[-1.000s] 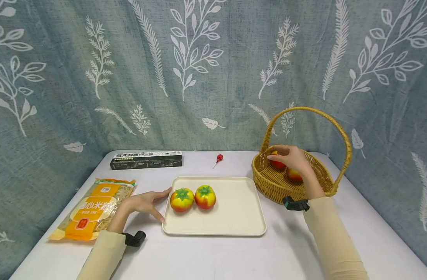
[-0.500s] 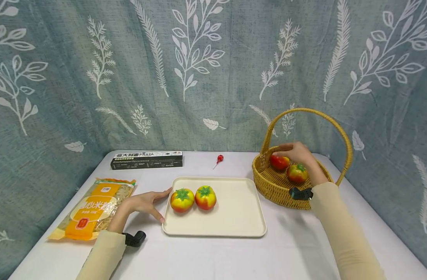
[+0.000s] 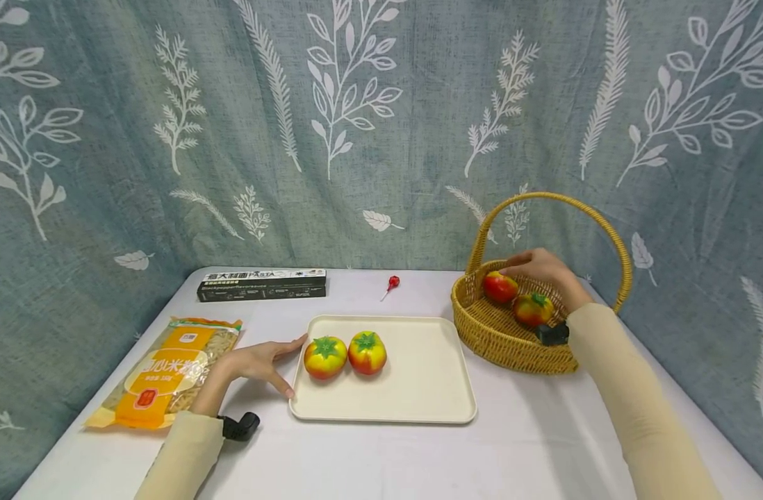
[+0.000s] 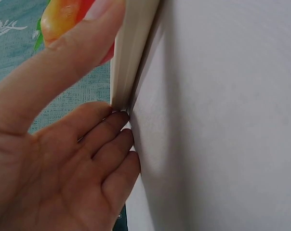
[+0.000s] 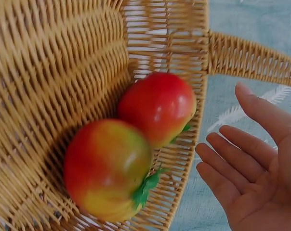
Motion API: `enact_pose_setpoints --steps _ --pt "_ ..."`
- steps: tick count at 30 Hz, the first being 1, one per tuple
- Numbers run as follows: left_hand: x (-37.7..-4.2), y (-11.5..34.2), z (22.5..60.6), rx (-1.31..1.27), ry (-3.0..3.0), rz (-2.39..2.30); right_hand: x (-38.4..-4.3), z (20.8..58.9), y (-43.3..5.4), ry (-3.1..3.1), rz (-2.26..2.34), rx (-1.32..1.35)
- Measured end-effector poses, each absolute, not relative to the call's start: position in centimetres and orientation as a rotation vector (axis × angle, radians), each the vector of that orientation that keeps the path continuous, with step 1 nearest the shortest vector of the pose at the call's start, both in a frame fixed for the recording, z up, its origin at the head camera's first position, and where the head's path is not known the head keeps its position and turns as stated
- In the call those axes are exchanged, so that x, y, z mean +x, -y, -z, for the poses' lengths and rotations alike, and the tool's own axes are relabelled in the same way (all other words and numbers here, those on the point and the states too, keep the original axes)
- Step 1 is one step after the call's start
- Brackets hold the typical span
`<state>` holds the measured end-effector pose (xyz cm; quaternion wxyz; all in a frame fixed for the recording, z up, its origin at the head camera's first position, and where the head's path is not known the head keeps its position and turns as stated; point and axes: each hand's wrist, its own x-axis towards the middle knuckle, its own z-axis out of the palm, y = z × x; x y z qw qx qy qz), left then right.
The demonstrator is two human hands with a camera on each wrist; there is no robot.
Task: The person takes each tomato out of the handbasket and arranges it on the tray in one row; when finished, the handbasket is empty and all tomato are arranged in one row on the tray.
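Note:
Two red-and-yellow toy tomatoes with green leaf tops, one (image 3: 325, 357) beside the other (image 3: 367, 352), sit on the left half of a cream tray (image 3: 419, 403). My left hand (image 3: 254, 364) touches the tray's left rim, thumb and fingers spread; the left wrist view shows its fingertips against the edge. In the wicker basket (image 3: 481, 342) lie two similar tomatoes, a redder one (image 5: 157, 108) and a yellower one (image 5: 107, 168). Above them is my right hand (image 3: 538, 267), which holds nothing; its fingers (image 5: 237, 154) are extended and apart from both tomatoes in the right wrist view.
A bag of dried noodles (image 3: 169, 375) lies at the left. Behind it stands a long black pasta box (image 3: 263, 286). A red lollipop (image 3: 392, 283) is at the table's back. The basket's tall handle (image 3: 547, 196) arches over its opening, near the curtain (image 3: 381, 139).
My right hand has moved right and slightly up, away from the redder tomato, which now shows more fully in the basket. My left hand and the tray have stayed put.

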<state>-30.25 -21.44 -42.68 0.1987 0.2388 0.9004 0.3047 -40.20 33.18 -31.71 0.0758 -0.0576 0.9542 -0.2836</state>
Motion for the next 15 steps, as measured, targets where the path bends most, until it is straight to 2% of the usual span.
enact_pose_setpoints --steps 15 --pt "-30.2 21.6 42.5 0.669 -2.511 -0.884 -42.9 32.7 -33.6 -2.879 0.64 -0.224"
